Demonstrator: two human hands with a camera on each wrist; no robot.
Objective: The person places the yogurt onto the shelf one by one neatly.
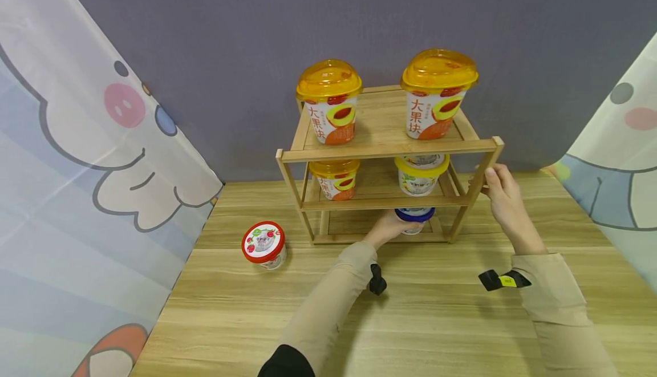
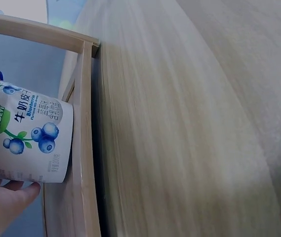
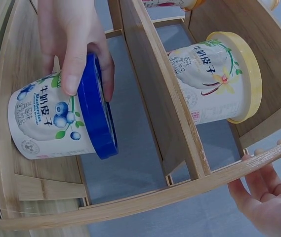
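Observation:
My left hand [image 1: 387,228] reaches into the bottom level of a wooden three-tier shelf [image 1: 369,201] and grips a blueberry yogurt cup [image 2: 29,132] with a blue lid. In the right wrist view the thumb and fingers of that hand span the cup's side and lid edge, and the cup stands at the bottom board. My right hand [image 1: 505,197] is at the shelf's right side, its fingers curled around the right upright post [image 3: 229,180]. On the middle level, above the blue-lidded cup, sits a yellow-lidded cup [image 3: 214,79].
Two yellow-domed peach cups, a left one [image 1: 331,103] and a right one [image 1: 437,94], stand on the top level. Another peach cup [image 1: 336,180] is at middle left. A red-lidded cup [image 1: 264,244] stands on the table left of the shelf. A grey wall [image 1: 231,52] rises behind.

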